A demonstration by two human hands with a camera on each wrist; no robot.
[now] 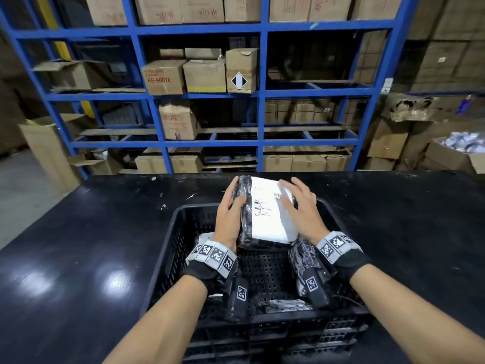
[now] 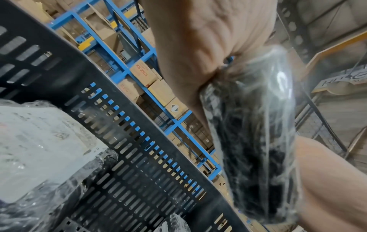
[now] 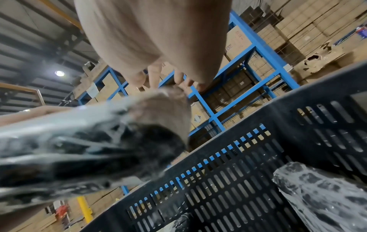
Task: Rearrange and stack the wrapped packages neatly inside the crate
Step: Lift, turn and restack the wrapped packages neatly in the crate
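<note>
A black shrink-wrapped package with a white shipping label is held tilted above the far half of the black slotted crate. My left hand grips its left edge, thumb on top. My right hand lies on the label's right side with its fingers straight and spread. In the left wrist view the package sits against my palm. The right wrist view shows the package under my spread fingers. Other wrapped packages lie in the crate at the left, right and front.
The crate stands on a black table with bare surface on both sides. Beyond the table's far edge rises blue shelving full of cardboard boxes. A labelled package rests against the crate's left wall; another leans at the right.
</note>
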